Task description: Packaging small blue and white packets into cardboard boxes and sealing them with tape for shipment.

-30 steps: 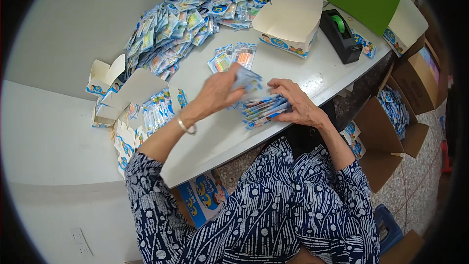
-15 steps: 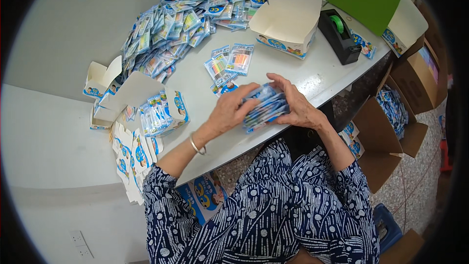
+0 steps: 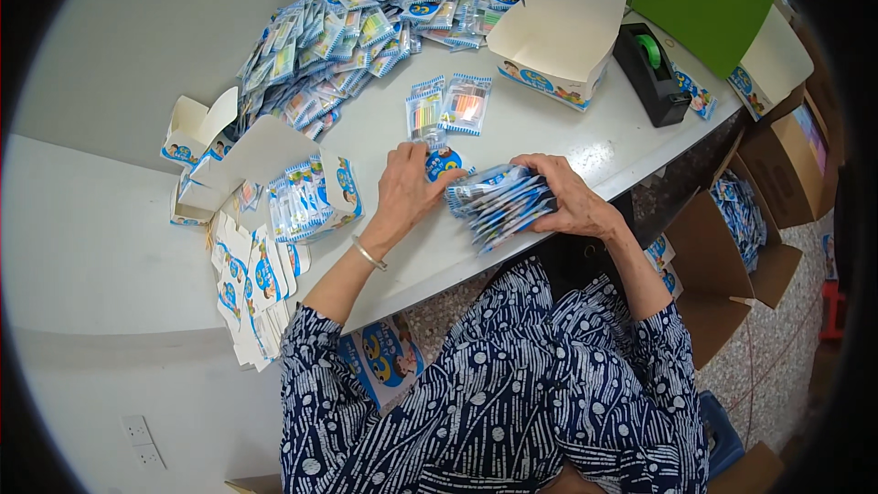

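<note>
A thick stack of small clear-and-blue packets (image 3: 498, 208) is gripped along its right side by my right hand (image 3: 576, 197), above the table near its front edge. My left hand (image 3: 409, 190) is open, its thumb spread from the fingers and pointing at the stack's left end. Just beyond the left fingertips lie a few loose packets: one with yellow and green sticks (image 3: 424, 114), one with orange and dark sticks (image 3: 466, 102). A blue-printed packet (image 3: 444, 163) lies between the hands. Whether the left fingertips touch the nearest packet, I cannot tell.
A large heap of packets (image 3: 338, 37) covers the back left. An open box filled with packets (image 3: 306, 201) stands at left, flat cartons (image 3: 256, 284) below it. An open white box (image 3: 553, 27) and black tape dispenser (image 3: 654, 73) are at back right. Cardboard boxes (image 3: 713, 284) stand on the floor.
My left hand has let go of the stack and moved left toward the loose packets. My right hand keeps the stack, which now fans out slightly. The whole view has shifted a little.
</note>
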`<action>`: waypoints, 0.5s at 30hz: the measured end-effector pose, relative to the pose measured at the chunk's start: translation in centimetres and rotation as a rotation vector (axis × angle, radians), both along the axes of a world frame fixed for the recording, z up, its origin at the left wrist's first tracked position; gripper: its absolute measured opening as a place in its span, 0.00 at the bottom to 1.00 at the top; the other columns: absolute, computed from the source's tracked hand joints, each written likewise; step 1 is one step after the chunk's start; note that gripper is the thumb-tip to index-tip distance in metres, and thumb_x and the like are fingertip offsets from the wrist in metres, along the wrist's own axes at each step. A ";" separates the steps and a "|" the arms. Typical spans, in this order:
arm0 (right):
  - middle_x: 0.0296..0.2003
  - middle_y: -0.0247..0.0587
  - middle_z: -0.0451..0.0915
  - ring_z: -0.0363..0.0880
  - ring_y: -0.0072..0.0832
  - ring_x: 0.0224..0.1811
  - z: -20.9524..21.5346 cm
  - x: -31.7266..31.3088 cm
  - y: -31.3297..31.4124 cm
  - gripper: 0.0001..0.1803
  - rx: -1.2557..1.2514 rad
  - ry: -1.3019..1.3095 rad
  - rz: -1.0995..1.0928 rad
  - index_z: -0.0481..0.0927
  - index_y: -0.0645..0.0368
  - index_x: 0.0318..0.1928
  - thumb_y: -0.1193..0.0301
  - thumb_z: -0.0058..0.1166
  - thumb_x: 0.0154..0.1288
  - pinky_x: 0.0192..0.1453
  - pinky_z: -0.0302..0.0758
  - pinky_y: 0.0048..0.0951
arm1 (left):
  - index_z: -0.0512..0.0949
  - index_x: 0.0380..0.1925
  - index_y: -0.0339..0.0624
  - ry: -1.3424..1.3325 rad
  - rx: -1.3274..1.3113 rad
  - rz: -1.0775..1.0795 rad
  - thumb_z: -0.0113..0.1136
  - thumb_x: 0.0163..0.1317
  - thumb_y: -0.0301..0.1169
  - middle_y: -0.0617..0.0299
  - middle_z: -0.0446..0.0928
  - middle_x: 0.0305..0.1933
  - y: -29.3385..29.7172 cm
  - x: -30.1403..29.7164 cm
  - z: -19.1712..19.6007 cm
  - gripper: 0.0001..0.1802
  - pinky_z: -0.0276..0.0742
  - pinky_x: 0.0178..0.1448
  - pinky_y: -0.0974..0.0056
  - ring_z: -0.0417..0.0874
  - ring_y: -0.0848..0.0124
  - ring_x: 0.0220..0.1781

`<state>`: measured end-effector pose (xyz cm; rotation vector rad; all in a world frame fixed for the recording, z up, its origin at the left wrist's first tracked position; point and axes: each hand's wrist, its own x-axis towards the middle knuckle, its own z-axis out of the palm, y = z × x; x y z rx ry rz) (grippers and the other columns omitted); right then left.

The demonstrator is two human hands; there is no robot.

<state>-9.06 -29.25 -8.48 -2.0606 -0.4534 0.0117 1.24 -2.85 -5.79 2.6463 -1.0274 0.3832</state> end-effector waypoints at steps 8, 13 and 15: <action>0.56 0.46 0.71 0.67 0.45 0.58 -0.1 0.0 0.2 0.45 0.020 -0.096 -0.018 0.65 0.56 0.62 0.62 0.67 0.39 0.68 0.60 0.38 | 0.68 0.45 0.35 0.104 0.110 0.135 0.66 0.54 0.43 0.45 0.74 0.39 -0.8 0.5 0.9 0.28 0.74 0.40 0.50 0.77 0.49 0.40; 0.57 0.47 0.71 0.67 0.45 0.59 0.4 -0.1 0.3 0.45 0.018 -0.083 -0.018 0.65 0.57 0.62 0.62 0.67 0.40 0.68 0.59 0.39 | 0.66 0.51 0.37 0.197 -0.103 0.050 0.55 0.56 0.26 0.42 0.75 0.42 2.1 -0.5 0.4 0.21 0.74 0.43 0.53 0.79 0.49 0.40; 0.57 0.47 0.71 0.66 0.46 0.59 0.3 -0.1 0.2 0.45 0.017 -0.065 -0.019 0.64 0.57 0.62 0.61 0.67 0.40 0.69 0.59 0.40 | 0.65 0.52 0.38 0.313 -0.169 0.139 0.53 0.56 0.23 0.45 0.75 0.44 2.6 -1.3 1.2 0.22 0.74 0.43 0.56 0.79 0.54 0.39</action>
